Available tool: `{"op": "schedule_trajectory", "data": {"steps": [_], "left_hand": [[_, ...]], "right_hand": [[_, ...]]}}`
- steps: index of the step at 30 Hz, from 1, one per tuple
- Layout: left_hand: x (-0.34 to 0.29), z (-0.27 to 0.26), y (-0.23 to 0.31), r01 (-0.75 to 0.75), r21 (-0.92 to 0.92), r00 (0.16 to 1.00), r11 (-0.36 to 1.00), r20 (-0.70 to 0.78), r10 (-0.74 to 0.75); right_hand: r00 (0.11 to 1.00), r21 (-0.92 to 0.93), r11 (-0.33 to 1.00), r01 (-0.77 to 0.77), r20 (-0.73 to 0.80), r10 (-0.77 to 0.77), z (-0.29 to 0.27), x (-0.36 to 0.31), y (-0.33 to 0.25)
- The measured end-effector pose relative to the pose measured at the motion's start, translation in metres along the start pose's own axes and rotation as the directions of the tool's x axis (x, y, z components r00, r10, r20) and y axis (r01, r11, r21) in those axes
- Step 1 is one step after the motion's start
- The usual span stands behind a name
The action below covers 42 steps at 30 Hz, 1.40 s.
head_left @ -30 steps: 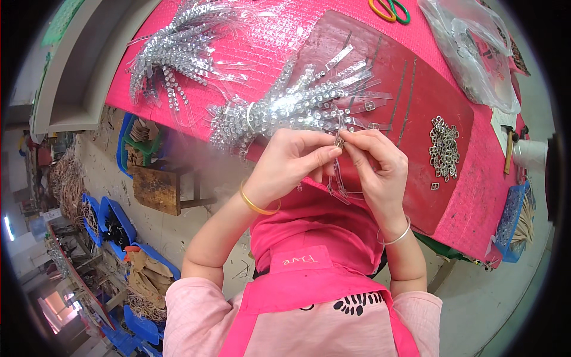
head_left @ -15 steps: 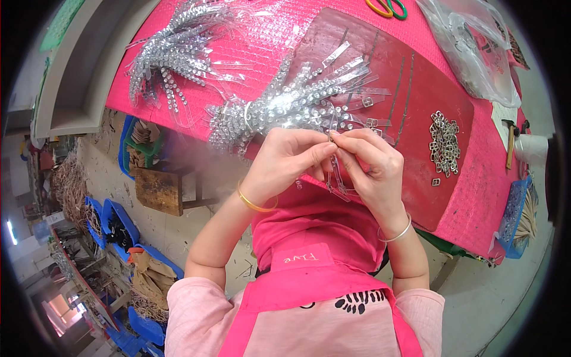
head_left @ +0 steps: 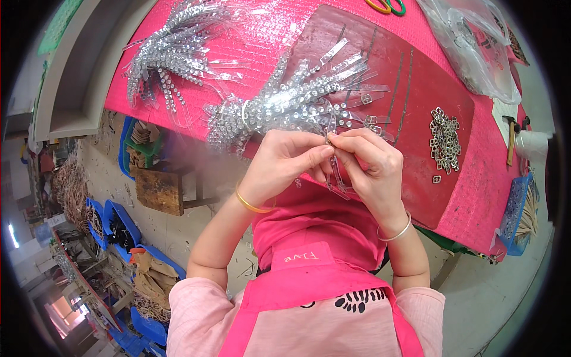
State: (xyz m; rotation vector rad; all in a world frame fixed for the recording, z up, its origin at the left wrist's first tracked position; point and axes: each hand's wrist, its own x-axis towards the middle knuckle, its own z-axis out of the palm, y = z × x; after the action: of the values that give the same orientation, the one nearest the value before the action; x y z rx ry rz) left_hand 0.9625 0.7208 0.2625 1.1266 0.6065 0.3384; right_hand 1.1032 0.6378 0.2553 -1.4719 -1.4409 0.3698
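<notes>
My left hand (head_left: 290, 159) and my right hand (head_left: 373, 163) meet at the table's near edge, thumbs and fingertips pinched together. Between them is a clear plastic strap (head_left: 336, 178), its loose end hanging below the fingers. A small bit of metal shows at the fingertips, but it is mostly covered and I cannot tell its shape. Just beyond the hands lies a banded bundle of clear straps (head_left: 279, 107) set with rhinestones; a few strap ends carry square metal buckles (head_left: 366, 99). To the right, a pile of silver buckles (head_left: 445, 143) rests on the dark red mat (head_left: 410, 184).
Another rhinestone strap bundle (head_left: 172, 53) lies far left on the pink table cover (head_left: 262, 53). Scissors (head_left: 389, 7), a plastic bag (head_left: 476, 50) and a hammer (head_left: 510, 143) lie along the far and right edges. A wooden stool (head_left: 159, 190) and blue bins (head_left: 118, 220) stand at left.
Hardly anything differs. Both hands keep their pinch on the strap, with only a slight shift of the fingertips.
</notes>
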Motion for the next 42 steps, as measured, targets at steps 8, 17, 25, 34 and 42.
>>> {"op": "schedule_trajectory", "data": {"steps": [8,17,25,34,42], "left_hand": [[-0.002,0.0,-0.003,-0.053,0.034,0.998,0.998,-0.044,0.054],[-0.005,-0.012,-0.001,0.123,0.001,0.984,0.992,0.128,-0.122],[-0.003,-0.005,-0.005,0.141,-0.075,0.99,0.987,-0.019,-0.143],[-0.003,-0.005,-0.009,0.043,0.008,0.999,0.999,-0.031,-0.043],[-0.014,0.018,0.003,-0.206,0.765,0.895,0.61,-0.104,0.433]], "right_hand": [[0.984,0.195,0.967,-0.167,0.09,0.152,-0.003,0.003,-0.01],[0.892,0.44,0.791,-0.425,0.055,0.448,0.002,-0.001,0.011],[0.956,0.209,0.934,-0.289,0.024,0.291,0.001,0.0,0.006],[0.926,0.338,0.873,-0.351,-0.011,0.376,0.005,-0.001,0.008],[0.982,-0.13,0.976,0.173,-0.052,-0.181,0.006,-0.004,0.0]]}}
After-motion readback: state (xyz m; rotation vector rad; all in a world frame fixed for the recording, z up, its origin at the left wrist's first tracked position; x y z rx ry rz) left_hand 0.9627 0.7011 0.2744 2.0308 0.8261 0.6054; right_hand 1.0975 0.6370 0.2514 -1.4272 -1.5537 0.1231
